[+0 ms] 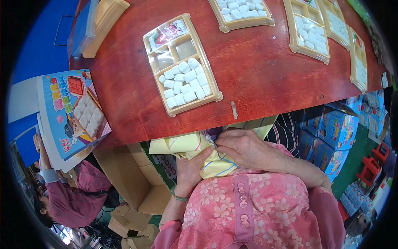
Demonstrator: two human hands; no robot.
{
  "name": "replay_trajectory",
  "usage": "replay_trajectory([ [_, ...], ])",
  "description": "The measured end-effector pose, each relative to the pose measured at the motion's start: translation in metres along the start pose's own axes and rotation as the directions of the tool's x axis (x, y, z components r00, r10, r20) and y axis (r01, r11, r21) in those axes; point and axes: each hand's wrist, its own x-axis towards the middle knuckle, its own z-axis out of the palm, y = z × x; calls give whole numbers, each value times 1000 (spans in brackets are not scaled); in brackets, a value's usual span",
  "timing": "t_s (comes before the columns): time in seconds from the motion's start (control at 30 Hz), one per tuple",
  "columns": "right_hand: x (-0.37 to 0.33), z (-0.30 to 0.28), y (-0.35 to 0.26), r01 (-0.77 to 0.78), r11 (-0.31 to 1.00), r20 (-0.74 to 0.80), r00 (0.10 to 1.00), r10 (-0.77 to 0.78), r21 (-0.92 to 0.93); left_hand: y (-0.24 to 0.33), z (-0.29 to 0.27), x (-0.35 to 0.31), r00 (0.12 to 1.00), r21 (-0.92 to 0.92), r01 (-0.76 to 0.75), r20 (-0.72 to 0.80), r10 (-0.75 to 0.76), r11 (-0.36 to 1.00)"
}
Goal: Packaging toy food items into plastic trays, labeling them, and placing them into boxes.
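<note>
A yellow packet (195, 151) with thin coloured lines sits just below the near edge of the red table (257, 79), against the person's chest, where both hands can work it: the left hand (188, 170) cups it from beneath with fingers closed around its lower side, while the right hand (244, 147) pinches its top edge, apparently to pull it open. On the table beyond the packet lies a tan compartment tray (182, 64) filled with white blocks, with similar trays farther back; left of the table rests a stack of printed box sleeves (72, 112), and to its right stand blue cartons (331, 133).
</note>
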Motion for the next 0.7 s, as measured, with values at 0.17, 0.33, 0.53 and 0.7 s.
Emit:
replay_trajectory([
  [0.17,2,3,4,54,998,-15,998,-53,14,-2,0,1,1000,-40,-16,-9,16,999],
  [0.33,6,1,8,26,998,17,999,-27,49,-3,-1,4,999,-72,-49,6,49,996],
  [0.53,7,-4,8,-194,973,150,973,175,124,-11,-10,9,999,-96,-39,19,41,995],
  [0.7,9,-7,6,-268,957,190,951,245,110,-9,-9,12,999,-14,-32,10,32,999],
])
